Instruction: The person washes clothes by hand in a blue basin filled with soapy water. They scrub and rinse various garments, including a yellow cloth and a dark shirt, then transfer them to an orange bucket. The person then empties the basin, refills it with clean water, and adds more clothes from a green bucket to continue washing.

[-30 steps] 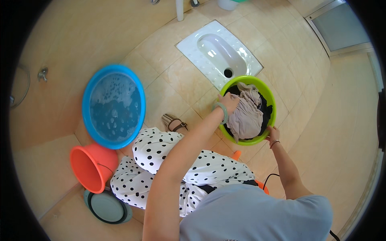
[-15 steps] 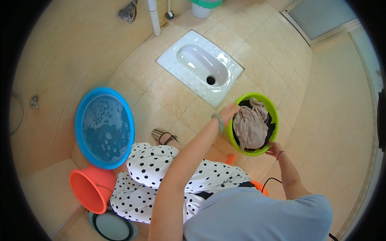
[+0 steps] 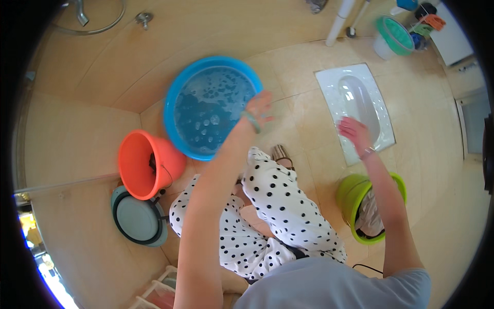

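My left hand (image 3: 260, 107), with a pale green bangle on its wrist, is over the right rim of a blue basin (image 3: 172, 135) of sudsy water. Its fingers are apart and hold nothing, though motion blurs them. Farther right, my right hand (image 3: 355, 133) hovers in front of the white squat toilet (image 3: 329, 82), empty, with fingers stretched out. Beneath my right forearm a lime green bucket (image 3: 348, 200) holds a crumpled beige cloth (image 3: 369, 215) and some dark cloth. My forearm hides part of that bucket.
An orange-red bucket (image 3: 172, 160) with something dark inside stands left of my legs, by a grey-green basin (image 3: 138, 219). At the far right are a green-lined bin (image 3: 395, 36) and a white pipe (image 3: 339, 23). A tap (image 3: 81, 13) is on the left wall.
Both hands have let go of the green bucket. My left hand has swung left to the blue basin, and my right has moved forward. The view has turned left.
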Demonstrator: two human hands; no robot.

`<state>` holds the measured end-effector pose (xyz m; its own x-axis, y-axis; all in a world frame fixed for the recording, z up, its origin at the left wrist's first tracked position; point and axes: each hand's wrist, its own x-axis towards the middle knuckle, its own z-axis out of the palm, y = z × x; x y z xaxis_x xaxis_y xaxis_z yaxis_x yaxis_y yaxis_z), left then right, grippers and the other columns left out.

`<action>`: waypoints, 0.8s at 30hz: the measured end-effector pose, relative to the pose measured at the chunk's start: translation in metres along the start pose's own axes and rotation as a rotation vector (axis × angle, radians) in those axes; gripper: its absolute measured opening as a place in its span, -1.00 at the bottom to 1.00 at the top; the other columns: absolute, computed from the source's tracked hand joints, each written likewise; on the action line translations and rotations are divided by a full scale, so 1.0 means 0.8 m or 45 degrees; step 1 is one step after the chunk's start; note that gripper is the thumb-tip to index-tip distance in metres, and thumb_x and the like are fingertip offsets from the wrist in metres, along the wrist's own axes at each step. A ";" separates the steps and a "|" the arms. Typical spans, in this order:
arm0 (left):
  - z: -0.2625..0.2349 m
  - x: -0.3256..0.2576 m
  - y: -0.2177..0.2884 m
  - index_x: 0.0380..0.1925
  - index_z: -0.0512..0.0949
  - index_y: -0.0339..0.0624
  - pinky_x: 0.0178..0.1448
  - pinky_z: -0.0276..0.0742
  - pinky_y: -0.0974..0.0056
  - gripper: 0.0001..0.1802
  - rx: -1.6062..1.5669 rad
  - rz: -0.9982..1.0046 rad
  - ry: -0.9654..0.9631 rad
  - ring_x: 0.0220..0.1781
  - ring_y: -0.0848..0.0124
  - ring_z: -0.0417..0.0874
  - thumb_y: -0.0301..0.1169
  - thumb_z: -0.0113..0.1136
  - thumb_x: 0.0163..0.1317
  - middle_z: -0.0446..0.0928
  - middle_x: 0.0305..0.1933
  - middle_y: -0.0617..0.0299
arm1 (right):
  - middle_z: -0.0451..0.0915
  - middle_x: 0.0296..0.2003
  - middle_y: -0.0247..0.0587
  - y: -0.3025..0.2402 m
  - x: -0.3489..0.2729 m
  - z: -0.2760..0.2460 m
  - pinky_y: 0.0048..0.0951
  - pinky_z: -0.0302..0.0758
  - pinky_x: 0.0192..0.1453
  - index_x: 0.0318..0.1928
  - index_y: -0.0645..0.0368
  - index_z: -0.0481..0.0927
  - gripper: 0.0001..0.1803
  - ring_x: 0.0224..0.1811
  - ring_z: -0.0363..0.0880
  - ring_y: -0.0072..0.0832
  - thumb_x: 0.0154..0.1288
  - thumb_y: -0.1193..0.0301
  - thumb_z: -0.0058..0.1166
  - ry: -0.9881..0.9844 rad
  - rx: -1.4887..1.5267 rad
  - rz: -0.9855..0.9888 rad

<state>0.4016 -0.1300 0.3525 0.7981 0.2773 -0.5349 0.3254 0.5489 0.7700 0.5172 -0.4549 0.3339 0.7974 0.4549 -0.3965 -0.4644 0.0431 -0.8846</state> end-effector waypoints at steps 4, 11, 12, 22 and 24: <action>-0.194 -0.025 -0.009 0.31 0.17 -0.01 0.25 0.24 -0.17 -0.38 -0.078 -0.005 0.643 0.41 0.16 0.11 -0.20 0.06 0.27 0.15 0.37 0.10 | 0.58 -0.23 -0.03 0.125 0.146 0.173 -0.35 0.61 -0.15 -0.21 0.33 0.49 -0.56 -0.26 0.61 -0.26 0.25 0.12 0.09 -0.063 -0.025 0.321; -0.411 -0.063 -0.096 0.25 0.21 -0.16 0.08 0.42 -0.13 -0.43 0.048 -0.102 1.234 0.22 0.12 0.37 -0.17 0.01 0.30 0.30 0.26 0.05 | 0.58 -0.37 0.12 0.217 0.270 0.291 -0.19 0.51 -0.20 -0.24 0.35 0.51 -0.40 -0.30 0.60 -0.11 0.19 -0.07 -0.01 0.159 -0.842 0.227; -0.419 -0.056 -0.104 0.24 0.21 -0.19 0.08 0.44 -0.12 -0.43 -0.012 -0.138 1.237 0.18 0.11 0.42 -0.16 -0.01 0.31 0.32 0.24 0.04 | 0.58 -0.35 0.16 0.222 0.281 0.296 -0.16 0.49 -0.19 -0.24 0.35 0.51 -0.38 -0.30 0.60 -0.08 0.18 -0.09 -0.02 0.201 -0.956 0.136; -0.437 -0.052 -0.130 0.13 0.22 -0.34 -0.32 0.67 -0.05 -0.45 -0.209 -0.128 1.281 -0.18 0.02 0.63 -0.09 -0.10 0.38 0.50 -0.03 -0.10 | 0.57 -0.38 0.19 0.224 0.272 0.320 -0.11 0.49 -0.23 -0.30 0.32 0.43 -0.65 -0.32 0.58 0.04 0.20 0.22 0.09 0.221 -1.034 -0.238; -0.451 -0.049 -0.144 0.11 0.24 -0.35 -0.34 0.68 -0.03 -0.44 -0.089 -0.148 1.315 -0.23 0.04 0.64 -0.07 -0.09 0.37 0.51 -0.05 -0.10 | 0.57 -0.39 0.19 0.220 0.271 0.318 -0.12 0.49 -0.26 -0.30 0.31 0.43 -0.66 -0.35 0.58 0.03 0.19 0.24 0.10 0.202 -1.057 -0.217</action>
<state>0.1500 0.0804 0.1598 -0.0692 0.7418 -0.6670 0.3160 0.6505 0.6906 0.5102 -0.1227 0.1545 0.9038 0.3687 -0.2172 0.0487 -0.5929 -0.8038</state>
